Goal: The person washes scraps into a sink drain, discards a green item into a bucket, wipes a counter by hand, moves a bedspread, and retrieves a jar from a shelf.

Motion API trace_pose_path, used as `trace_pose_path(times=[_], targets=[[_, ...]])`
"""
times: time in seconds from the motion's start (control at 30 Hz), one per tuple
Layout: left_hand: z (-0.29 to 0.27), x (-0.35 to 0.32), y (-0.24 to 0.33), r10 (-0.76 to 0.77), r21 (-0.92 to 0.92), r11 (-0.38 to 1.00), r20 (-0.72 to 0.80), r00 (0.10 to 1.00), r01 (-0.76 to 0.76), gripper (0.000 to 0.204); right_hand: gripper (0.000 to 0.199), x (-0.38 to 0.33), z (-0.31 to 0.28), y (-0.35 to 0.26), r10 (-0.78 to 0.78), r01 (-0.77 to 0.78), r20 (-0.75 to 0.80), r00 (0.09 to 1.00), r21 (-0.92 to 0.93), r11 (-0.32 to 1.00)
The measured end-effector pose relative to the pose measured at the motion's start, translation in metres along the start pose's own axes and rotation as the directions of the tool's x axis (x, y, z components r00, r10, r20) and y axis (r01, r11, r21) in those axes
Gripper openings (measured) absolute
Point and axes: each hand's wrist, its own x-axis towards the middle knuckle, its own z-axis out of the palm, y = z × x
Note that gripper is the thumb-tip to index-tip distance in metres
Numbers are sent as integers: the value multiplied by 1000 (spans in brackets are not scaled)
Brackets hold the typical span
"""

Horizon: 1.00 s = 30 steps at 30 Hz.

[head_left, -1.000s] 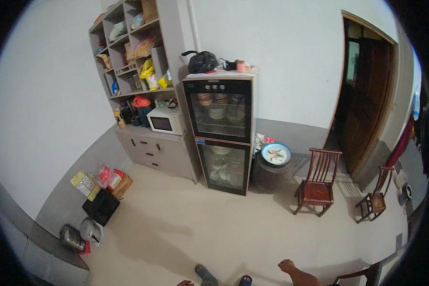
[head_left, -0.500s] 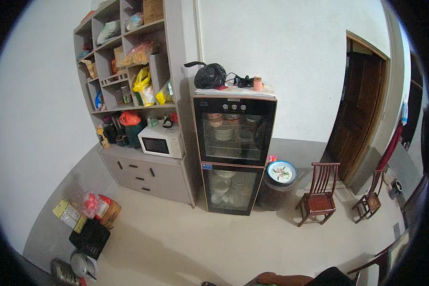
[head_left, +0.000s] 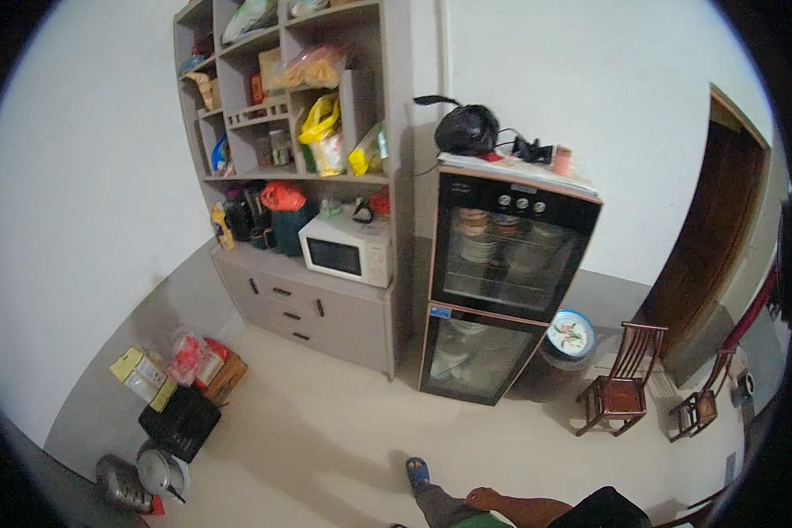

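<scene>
At the near edge, the right hand (head_left: 482, 499) hangs beside the trouser leg (head_left: 443, 508), whether spread or closed I cannot tell; the left hand is out of view. Far beyond, well apart, stands the dish cabinet (head_left: 499, 295), long axis upright.

The bare right hand (head_left: 481, 499) lies across the front of the person, its back turned upward and its fingers (head_left: 473, 498) directed to the left; they look bent, though how far they curl is too blurred to tell. To the right of the fingers, the bare forearm (head_left: 537, 510) runs almost level into a loose black fabric sleeve (head_left: 609, 512). Just left of the fingers slants a leg in grey trousers (head_left: 447, 506), ending, farther forward, in a foot in a blue sandal (head_left: 418, 475).
</scene>
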Motion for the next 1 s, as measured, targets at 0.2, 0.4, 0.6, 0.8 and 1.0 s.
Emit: trace_pose_path(times=[0.2,0.4,0.6,0.8,1.0], targets=[[6,-71,-103,-183,-290,948,-165,969,130,28,32,98,1,39,-168,197,110,980,-365,910],[-40,-31,-8,-492,-174,869,-222,842,463,30,31,159,-140,-23,-280,242,-1,960,-497,833],[-64,58,166,15,14,1000,-400,916,-10,29,27,192,-251,-78,-291,270,-270,918,-112,956],[-63,104,250,125,19,992,-368,921,-128,34,28,240,-258,-28,-383,250,-219,897,-462,851],[-93,131,96,181,267,959,-304,935,-99,28,19,238,-223,-30,-262,270,105,959,-608,747]])
